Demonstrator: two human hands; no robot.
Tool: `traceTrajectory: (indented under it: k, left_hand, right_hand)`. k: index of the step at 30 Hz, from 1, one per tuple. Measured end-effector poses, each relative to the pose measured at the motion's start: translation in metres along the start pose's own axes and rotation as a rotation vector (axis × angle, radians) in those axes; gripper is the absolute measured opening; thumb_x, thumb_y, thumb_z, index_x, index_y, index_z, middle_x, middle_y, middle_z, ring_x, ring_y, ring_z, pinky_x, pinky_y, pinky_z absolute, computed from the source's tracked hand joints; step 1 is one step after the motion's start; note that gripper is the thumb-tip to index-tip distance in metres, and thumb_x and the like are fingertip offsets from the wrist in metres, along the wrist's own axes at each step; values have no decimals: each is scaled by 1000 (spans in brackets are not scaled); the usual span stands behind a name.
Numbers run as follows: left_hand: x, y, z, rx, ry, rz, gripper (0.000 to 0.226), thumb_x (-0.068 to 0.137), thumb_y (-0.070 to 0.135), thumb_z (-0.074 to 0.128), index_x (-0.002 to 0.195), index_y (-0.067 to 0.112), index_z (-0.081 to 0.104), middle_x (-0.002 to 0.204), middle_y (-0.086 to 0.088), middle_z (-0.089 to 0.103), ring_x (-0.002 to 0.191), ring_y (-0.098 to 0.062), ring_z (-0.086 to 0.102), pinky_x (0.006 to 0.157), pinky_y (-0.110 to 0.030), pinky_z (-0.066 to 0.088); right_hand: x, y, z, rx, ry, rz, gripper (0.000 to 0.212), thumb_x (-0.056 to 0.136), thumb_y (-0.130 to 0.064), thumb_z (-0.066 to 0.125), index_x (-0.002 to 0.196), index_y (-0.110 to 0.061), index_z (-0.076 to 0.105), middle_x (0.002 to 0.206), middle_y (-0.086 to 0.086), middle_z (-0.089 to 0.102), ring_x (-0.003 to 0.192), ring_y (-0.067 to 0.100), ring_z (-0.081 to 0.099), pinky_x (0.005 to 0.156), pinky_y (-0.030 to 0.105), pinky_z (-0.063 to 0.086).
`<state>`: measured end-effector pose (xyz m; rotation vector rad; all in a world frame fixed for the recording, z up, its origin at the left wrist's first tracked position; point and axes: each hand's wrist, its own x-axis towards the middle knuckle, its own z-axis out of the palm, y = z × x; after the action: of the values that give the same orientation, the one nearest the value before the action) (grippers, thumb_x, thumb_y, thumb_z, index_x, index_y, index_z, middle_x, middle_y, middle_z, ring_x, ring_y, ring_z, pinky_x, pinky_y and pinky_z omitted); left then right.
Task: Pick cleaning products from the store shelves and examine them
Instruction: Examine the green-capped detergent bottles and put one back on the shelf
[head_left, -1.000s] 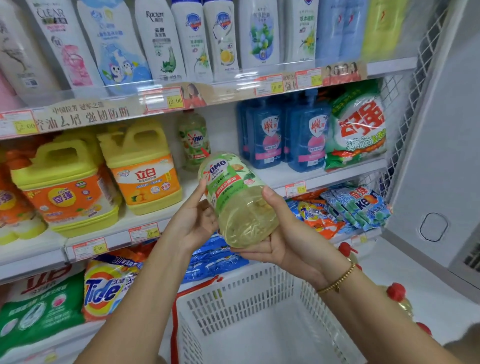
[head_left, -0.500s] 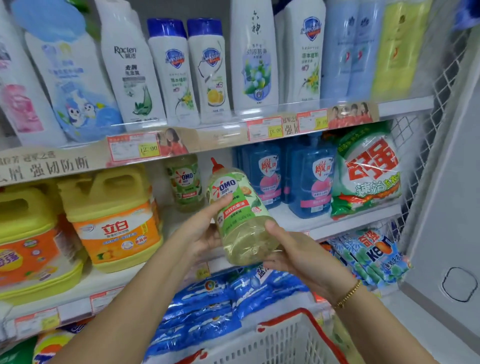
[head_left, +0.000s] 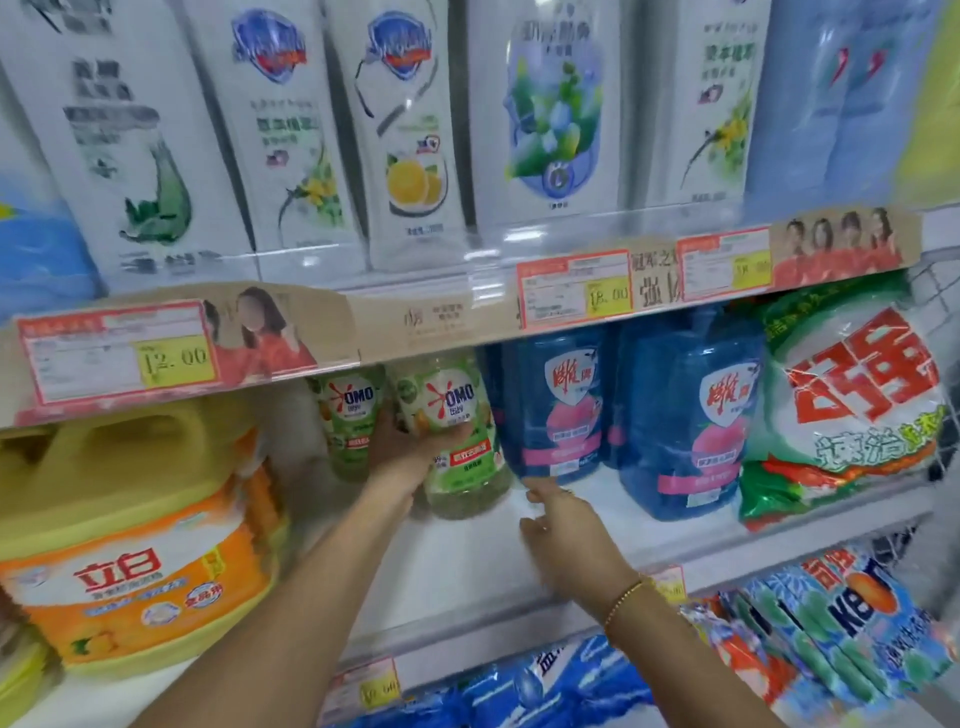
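A clear OMO bottle with a green label and pale yellow liquid stands upright on the middle shelf. My left hand is wrapped around its left side. A second OMO bottle stands just behind it to the left. My right hand hovers over the shelf to the right of the held bottle, fingers loose, holding nothing, a gold bracelet on its wrist.
Blue detergent bottles and a green-and-white powder bag fill the shelf to the right. A yellow-and-orange jug stands at left. White shampoo bottles line the shelf above. Blue packets lie on the shelf below.
The OMO bottle went from tilted in both hands to upright on the middle shelf. My right hand came off it. The view moved closer and the basket dropped out of sight.
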<state>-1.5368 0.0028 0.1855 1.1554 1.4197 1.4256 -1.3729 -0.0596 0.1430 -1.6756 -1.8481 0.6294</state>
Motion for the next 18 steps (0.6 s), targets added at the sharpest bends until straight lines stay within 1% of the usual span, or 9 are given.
traceTrajectory:
  k: [1,4,7,9,10,12,14,16,18]
  left_hand:
    - [6,-2,1,55,10,45,98,29,40,91,119,22,56,113,6,69,101,-17,66,91,-43,54]
    - [15,-9,4,195,4,126,95,48,26,92,132,22,46,125,7,60,112,-16,58,97,-42,48]
    - [24,-20,3,240,2,178,83,60,23,89,132,21,48,128,2,61,116,-21,58,96,-37,48]
    - [24,-24,-2,248,-5,209,76,66,21,86,132,21,49,127,5,61,115,-19,58,97,-35,47]
    - [22,-26,-7,261,20,239,74,69,22,84,134,22,48,126,8,58,115,-15,57,98,-33,46]
    - [22,-34,-22,320,188,309,77,72,33,81,139,21,43,129,9,52,117,-14,51,98,-31,43]
    - [28,-42,-39,379,357,342,84,70,37,80,141,17,39,136,-3,47,126,-24,45,102,-42,42]
    - [41,-46,-49,442,410,258,82,71,33,79,140,12,39,138,-9,47,130,-30,42,104,-48,40]
    - [55,-47,-52,443,405,181,80,71,30,80,137,7,42,135,-13,53,127,-33,47,105,-45,41]
  right_hand:
    - [6,-1,4,-12,-10,-8,50,93,-17,53,140,-14,37,136,8,51,118,24,52,97,27,39]
    - [24,-12,13,-8,-5,-32,54,89,-20,61,137,-10,38,131,10,54,115,25,55,92,28,42]
    - [47,-30,22,25,17,-75,46,89,-20,61,130,-6,44,123,13,58,107,30,58,88,30,45]
    - [63,-39,32,-10,48,-75,45,91,-23,59,128,-3,44,121,16,59,106,33,59,87,32,46]
    - [70,-42,37,-19,75,-50,50,91,-26,59,131,-2,40,121,16,59,105,33,59,86,32,46]
    - [82,-46,44,-79,111,14,59,93,-24,57,138,0,28,121,16,60,106,32,60,85,33,47]
    - [90,-50,48,-146,109,82,62,95,-22,52,142,0,18,125,16,57,111,32,59,87,34,47]
    - [99,-54,51,-184,107,124,64,96,-21,50,144,-1,12,130,16,52,115,30,57,89,33,46]
    - [109,-58,54,-232,80,138,70,96,-22,50,145,1,7,133,16,50,116,29,56,89,32,46]
